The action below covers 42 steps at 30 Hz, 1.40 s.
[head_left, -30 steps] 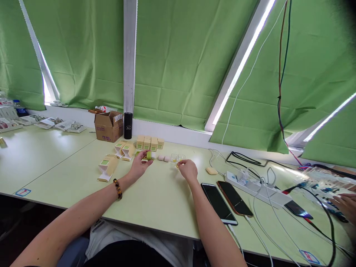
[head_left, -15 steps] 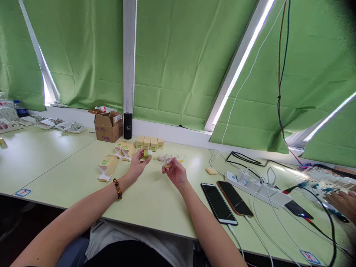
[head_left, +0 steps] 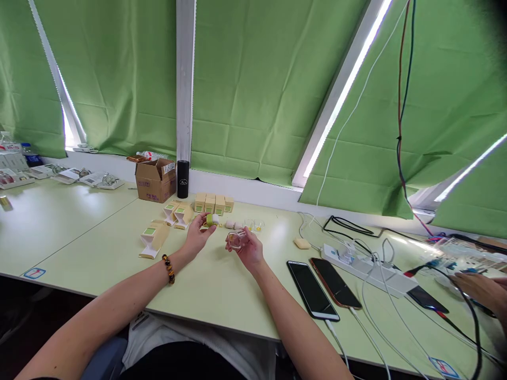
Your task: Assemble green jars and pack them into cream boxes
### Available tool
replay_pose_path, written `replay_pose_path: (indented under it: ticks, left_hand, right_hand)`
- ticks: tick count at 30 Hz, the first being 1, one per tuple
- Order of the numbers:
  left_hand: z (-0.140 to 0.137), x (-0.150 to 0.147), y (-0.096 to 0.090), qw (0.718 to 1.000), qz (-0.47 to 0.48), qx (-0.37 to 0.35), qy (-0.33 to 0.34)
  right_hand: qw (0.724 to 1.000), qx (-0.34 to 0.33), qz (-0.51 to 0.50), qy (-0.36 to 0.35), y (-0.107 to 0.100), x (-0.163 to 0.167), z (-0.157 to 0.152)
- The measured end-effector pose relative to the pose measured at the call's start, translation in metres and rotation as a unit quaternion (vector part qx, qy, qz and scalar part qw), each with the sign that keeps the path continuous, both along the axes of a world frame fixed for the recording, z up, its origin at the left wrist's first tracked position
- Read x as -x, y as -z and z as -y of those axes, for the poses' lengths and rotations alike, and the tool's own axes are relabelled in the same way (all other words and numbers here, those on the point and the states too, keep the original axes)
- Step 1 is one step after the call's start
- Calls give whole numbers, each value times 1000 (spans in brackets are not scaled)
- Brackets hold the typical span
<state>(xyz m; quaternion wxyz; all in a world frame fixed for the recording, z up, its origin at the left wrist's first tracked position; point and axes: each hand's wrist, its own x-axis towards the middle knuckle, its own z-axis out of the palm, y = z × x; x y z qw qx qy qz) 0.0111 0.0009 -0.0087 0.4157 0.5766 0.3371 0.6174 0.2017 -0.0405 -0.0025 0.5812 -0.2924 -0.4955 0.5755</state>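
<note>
Pinching green-white item (head_left: 212, 219) in left hand (head_left: 197, 233), clear container (head_left: 236, 240) in right hand (head_left: 252, 251), between near and far edges of tabletop (head_left: 222, 285).

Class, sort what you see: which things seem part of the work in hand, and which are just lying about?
Likely part of the work:
green-and-white piece in the left hand
clear piece in the right hand
pale pink pieces
other clear pieces
open cartons

Apparently just lying about:
phones
power strip
black cylinder
</note>
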Motion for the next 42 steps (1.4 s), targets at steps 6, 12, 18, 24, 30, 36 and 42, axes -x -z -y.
replay_pose_path:
  ticks: [6, 12, 18, 24, 30, 36, 42]
  left_hand:
    - [-4, 0, 4, 1000, 14, 0, -5]
    - [-7, 0, 5, 999, 31, 3, -30]
    - [-9, 1, 8, 999, 39, -1, -25]
    - [-10, 1, 7, 999, 38, -22, 1]
    - [-9, 0, 8, 998, 28, -45, 20]
    - [-9, 0, 10, 997, -3, -53, 55]
    - [-3, 0, 7, 994, -37, -72, 73]
  right_hand:
    - [999, -29, 2, -12, 6, -3, -10]
    - [998, -55, -7, 34, 5, -5, -11]
    - [994, -35, -33, 99, 8, -2, -12]
    - [976, -99, 84, 177, 13, 3, -17]
    - [952, -159, 168, 199, 21, 5, -18]
    - [887, -261, 280, 258, 20, 5, -13]
    - [875, -285, 284, 269, 18, 11, -9]
